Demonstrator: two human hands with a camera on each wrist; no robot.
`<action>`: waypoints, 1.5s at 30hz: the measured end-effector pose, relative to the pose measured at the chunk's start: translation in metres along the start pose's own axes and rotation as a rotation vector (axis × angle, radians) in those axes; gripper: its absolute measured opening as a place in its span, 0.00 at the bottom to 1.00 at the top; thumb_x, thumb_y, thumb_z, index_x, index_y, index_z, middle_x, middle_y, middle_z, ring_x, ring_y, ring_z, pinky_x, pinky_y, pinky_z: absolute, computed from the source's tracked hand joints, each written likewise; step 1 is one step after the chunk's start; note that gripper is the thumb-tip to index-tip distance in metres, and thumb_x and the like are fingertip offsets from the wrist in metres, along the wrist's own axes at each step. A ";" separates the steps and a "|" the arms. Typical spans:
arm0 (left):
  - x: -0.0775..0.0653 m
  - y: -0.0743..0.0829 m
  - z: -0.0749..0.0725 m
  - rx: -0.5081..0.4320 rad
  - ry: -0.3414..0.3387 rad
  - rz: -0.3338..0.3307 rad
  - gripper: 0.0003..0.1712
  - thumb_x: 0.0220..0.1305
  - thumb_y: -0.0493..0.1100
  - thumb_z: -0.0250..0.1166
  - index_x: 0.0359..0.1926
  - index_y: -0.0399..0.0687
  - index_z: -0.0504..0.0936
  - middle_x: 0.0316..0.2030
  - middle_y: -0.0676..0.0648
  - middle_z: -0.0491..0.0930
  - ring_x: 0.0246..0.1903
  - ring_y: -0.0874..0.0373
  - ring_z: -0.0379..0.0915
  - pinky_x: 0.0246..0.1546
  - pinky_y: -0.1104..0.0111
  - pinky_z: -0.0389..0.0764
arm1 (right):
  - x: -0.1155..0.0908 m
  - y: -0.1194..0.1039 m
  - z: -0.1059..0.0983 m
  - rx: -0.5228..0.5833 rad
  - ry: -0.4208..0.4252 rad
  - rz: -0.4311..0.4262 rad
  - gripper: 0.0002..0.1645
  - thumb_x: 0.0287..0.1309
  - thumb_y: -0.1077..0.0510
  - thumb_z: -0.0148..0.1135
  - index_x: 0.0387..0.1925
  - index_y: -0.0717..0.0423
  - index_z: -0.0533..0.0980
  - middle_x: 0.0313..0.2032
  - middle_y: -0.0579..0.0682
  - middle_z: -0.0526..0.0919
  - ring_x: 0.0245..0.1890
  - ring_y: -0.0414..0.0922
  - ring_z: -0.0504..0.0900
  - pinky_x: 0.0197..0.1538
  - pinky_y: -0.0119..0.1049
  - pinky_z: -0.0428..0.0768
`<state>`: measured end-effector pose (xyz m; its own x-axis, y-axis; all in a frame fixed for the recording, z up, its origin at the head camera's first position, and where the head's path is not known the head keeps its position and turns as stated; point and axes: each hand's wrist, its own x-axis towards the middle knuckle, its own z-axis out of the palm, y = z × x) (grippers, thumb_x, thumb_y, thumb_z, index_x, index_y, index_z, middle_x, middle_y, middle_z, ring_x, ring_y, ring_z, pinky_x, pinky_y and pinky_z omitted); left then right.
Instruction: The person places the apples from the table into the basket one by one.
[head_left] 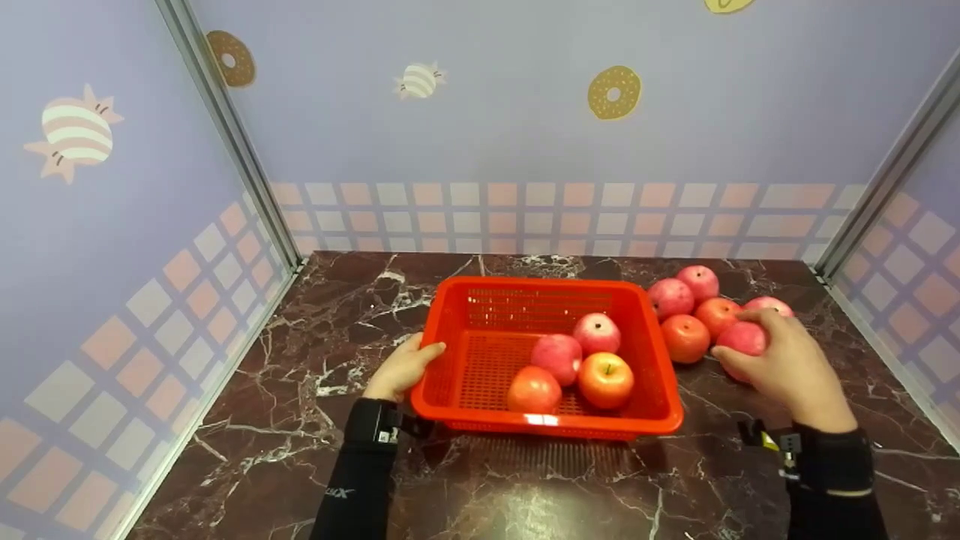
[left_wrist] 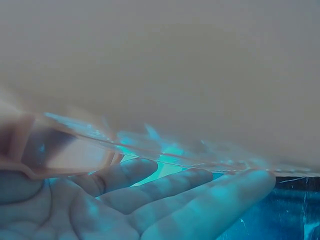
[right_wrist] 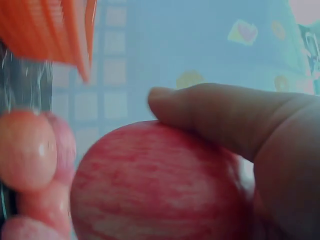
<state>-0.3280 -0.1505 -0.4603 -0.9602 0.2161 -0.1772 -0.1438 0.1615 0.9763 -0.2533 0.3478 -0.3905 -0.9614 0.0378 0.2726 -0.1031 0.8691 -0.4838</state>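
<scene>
Your left hand (head_left: pixel 403 369) pinches between thumb (head_left: pixel 432 352) and straight fingers (left_wrist: pixel 215 202); well to its right, your right hand (head_left: pixel 793 367) grips.

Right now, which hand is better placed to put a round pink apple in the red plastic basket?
The right hand, probably: it grips a pink apple right of the basket; the left hand touches the opposite side.

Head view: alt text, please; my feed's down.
A person's right hand holds a pink apple beside loose red and pink fruit, right of a red basket containing four fruits. The left hand touches the basket's left side. A dark marbled table lies beneath.
</scene>
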 end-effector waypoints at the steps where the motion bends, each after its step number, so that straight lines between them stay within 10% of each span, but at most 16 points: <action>1: 0.000 0.000 0.000 0.001 0.001 0.001 0.23 0.80 0.43 0.50 0.67 0.32 0.65 0.60 0.25 0.75 0.55 0.33 0.81 0.47 0.51 0.89 | -0.001 -0.004 0.002 0.013 0.014 -0.015 0.41 0.59 0.43 0.73 0.63 0.65 0.71 0.57 0.72 0.76 0.54 0.70 0.76 0.52 0.69 0.75; 21: 0.002 -0.001 0.001 -0.025 0.015 -0.003 0.23 0.80 0.42 0.49 0.67 0.32 0.65 0.60 0.24 0.75 0.55 0.31 0.81 0.48 0.49 0.88 | -0.009 -0.054 0.039 0.089 0.183 -0.256 0.32 0.50 0.58 0.79 0.55 0.60 0.76 0.52 0.63 0.78 0.52 0.61 0.77 0.53 0.62 0.77; 45: 0.002 0.001 0.000 0.003 0.023 -0.011 0.23 0.80 0.43 0.49 0.68 0.33 0.66 0.59 0.25 0.76 0.54 0.32 0.81 0.48 0.50 0.89 | -0.021 -0.090 0.089 0.068 0.035 -0.352 0.33 0.49 0.49 0.81 0.56 0.52 0.78 0.54 0.56 0.80 0.53 0.54 0.82 0.57 0.55 0.83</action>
<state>-0.3300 -0.1499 -0.4597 -0.9638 0.1920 -0.1852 -0.1540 0.1667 0.9739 -0.2471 0.2243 -0.4268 -0.8547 -0.2407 0.4600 -0.4445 0.7970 -0.4089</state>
